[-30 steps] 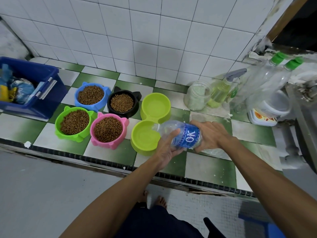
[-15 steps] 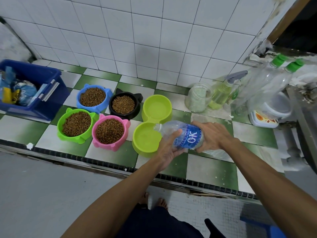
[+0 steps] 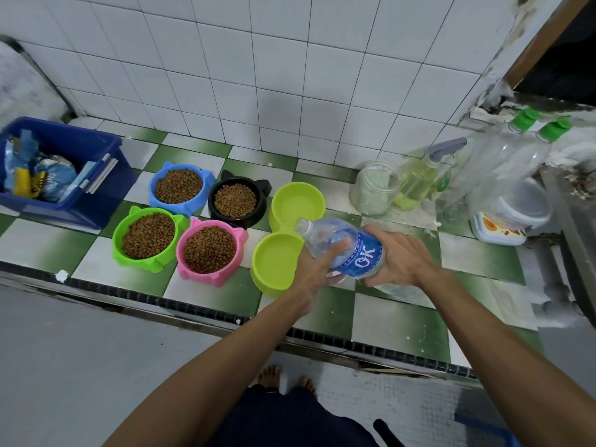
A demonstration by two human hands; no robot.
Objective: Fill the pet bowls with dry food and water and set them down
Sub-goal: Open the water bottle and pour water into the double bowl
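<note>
The water bottle (image 3: pixel 342 250) is clear, thin plastic with a glossy blue label. The 4 food bowls, such as the pink bowl (image 3: pixel 211 251), and the lime double bowl (image 3: pixel 283 233) look like smooth, matt plastic. The dry food (image 3: pixel 148 235) is rough and grainy. The surface (image 3: pixel 396 321) is glazed green and white tile, a little stained. The wall (image 3: pixel 258 69) is glossy white tile. The blue bin (image 3: pixel 80 201) is plastic with a slight shine.

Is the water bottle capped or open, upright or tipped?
Open and tipped: the water bottle lies nearly sideways in both hands, its bare capless mouth toward the lime double bowl.
</note>
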